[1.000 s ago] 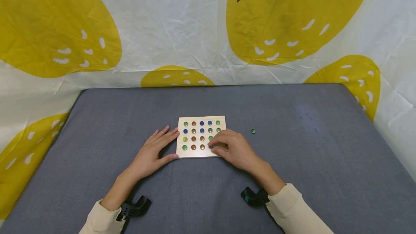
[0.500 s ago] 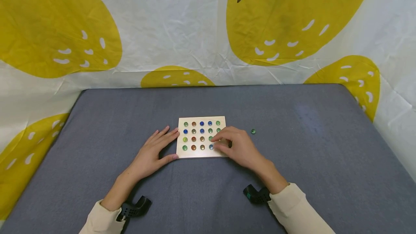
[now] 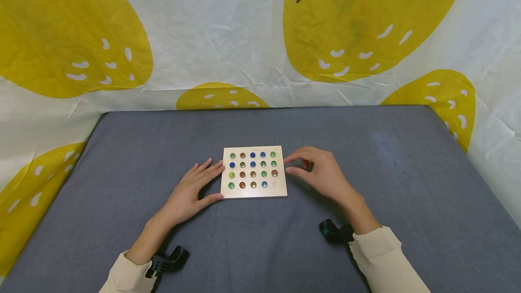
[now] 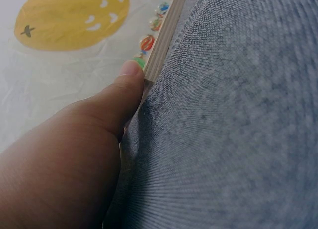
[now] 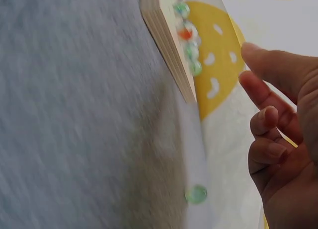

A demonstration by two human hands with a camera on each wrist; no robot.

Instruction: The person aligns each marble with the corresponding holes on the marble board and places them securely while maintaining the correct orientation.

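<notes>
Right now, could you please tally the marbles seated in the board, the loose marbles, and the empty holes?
Seated marbles in the wooden board: 19
Loose marble on the grey cloth: 1
Empty hole: 1
Total: 20 marbles, 1 hole unfilled

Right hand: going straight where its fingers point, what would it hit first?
Likely the right edge of the wooden board: the right hand points left at it. Height is unclear, so it might skim the marbles.
</notes>
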